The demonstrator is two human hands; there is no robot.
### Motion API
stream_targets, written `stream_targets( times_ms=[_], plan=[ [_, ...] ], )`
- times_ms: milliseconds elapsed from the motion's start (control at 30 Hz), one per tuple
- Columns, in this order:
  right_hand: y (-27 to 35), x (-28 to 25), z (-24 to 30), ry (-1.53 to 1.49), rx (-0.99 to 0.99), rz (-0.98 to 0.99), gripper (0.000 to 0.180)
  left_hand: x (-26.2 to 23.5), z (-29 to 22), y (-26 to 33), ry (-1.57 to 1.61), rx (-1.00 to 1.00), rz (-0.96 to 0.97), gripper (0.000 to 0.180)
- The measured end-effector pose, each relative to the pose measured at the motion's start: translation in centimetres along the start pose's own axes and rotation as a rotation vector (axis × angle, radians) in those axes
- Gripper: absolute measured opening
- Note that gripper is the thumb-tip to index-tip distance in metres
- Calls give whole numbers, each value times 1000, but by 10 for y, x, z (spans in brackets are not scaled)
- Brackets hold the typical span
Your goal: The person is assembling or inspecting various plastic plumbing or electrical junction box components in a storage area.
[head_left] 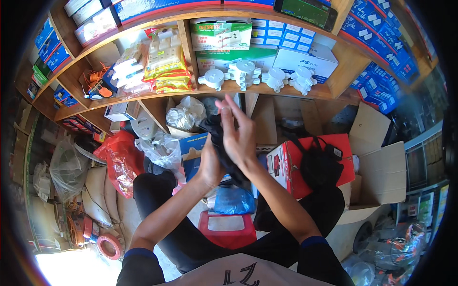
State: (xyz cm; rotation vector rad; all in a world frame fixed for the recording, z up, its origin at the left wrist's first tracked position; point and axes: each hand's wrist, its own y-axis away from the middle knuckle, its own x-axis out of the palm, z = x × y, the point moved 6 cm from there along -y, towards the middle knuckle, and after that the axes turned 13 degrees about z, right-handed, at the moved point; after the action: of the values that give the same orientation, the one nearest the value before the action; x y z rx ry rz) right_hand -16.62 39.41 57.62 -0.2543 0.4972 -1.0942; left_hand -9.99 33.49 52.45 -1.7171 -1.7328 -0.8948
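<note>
While both hands are raised in front of the shelves, they work a black plastic bag between them. The right hand has its fingers spread and lifted, palm against the upper part of the bag, and the left hand sits lower and closes around the bag from the other side, thumb and fingers pinching its bunched film. The bag hangs between the two palms, above the person's lap and a blue plastic bag lying near a red stool.

Such film looks light, limp and a little slippery; it would likely crumple rather than keep a shape, so the sensible hold is at the gathered mouth or a fold, pinched firmly. Whether anything is inside I cannot tell.

Just to the right stands a red carton with a second dark bag draped on it, beside an open brown cardboard box. To the left lies a red crinkled bag. On the wooden shelf above sit white round junction boxes, with green and blue packets behind.

The bag's lower end is hidden behind the left wrist, the fingertips of the left hand are out of sight, and the rim of the view bends and darkens.
</note>
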Motion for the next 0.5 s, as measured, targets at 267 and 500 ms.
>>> stream_targets(
  times_ms=[267,500],
  plan=[
    [40,53,63,157,-297,108,48,-52,-57,-34,-254,462,177,69],
    [24,13,49,32,-223,-70,44,-11,-30,-4,-523,189,246,65]
  ],
)
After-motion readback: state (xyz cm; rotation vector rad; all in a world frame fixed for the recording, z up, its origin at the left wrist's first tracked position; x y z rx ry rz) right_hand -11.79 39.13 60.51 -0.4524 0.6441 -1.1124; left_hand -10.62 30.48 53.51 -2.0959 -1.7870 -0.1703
